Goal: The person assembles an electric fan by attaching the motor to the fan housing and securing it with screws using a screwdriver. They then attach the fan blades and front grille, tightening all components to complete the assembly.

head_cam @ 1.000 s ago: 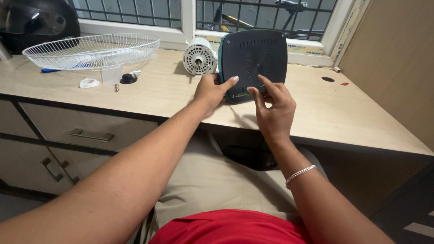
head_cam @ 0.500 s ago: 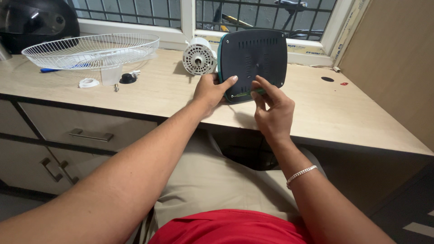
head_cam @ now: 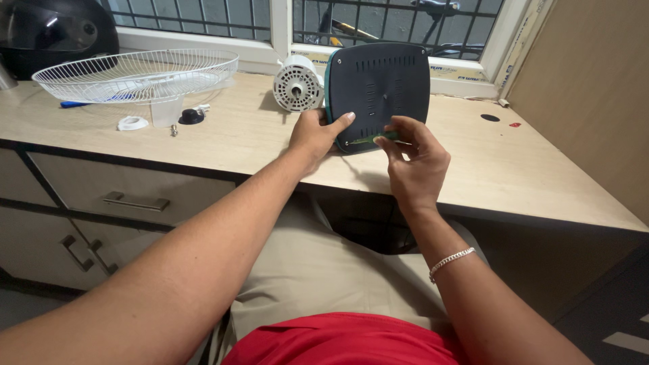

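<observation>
While the left hand (head_cam: 312, 134) grips the dark base (head_cam: 378, 91), right hand (head_cam: 414, 162) pinches a green strip (head_cam: 374, 138).

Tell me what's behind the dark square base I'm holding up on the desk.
Beside and behind the dark base, a white round motor shows at its left edge, and window bars show above. Whatever lies directly behind the base is hidden.

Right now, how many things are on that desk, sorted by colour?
White: 3 (wire fan guard, fan motor, ring)
Dark: 3 (fan base held up on edge by left hand and right hand, knob, helmet)
Clear: 1 (cup)
Total: 7
</observation>
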